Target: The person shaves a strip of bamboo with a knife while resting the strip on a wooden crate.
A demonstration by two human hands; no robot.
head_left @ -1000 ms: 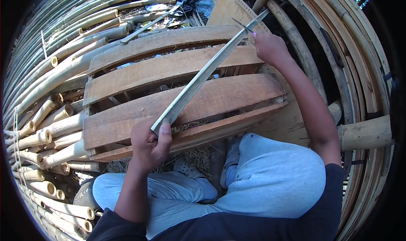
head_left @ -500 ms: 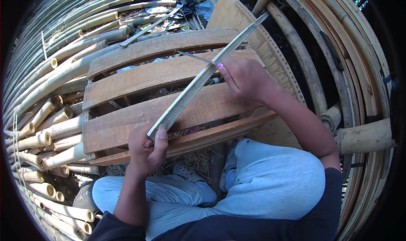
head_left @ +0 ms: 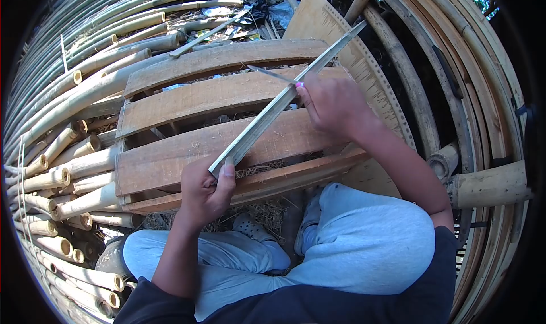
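The left hand (head_left: pixel 207 193) is closed round the near end of one bamboo strip (head_left: pixel 256 132), with the thumb lying along its upper face. Its forearm goes forward from beside the lap, rather steep. The right arm is bent at the elbow, out to the side, and its forearm comes inward across the front of the body. The right hand (head_left: pixel 335 105) is closed too, gripping one knife (head_left: pixel 270 73), whose blade crosses the strip and points to the left.

The strip is held slanting over the bench (head_left: pixel 170 162), its far end reaching above the plywood panel (head_left: pixel 310 17). One second ago the right hand was near this far end, with the arm more extended; now it is nearer to the body, about the middle part of the strip. Against half a second ago, the hands are almost in the same places.

The bench top shows three broad slats, with one narrower board at the near side. Two clogs (head_left: pixel 250 228) are below it. The bamboo poles (head_left: pixel 94 167) at the left are too many to count surely.
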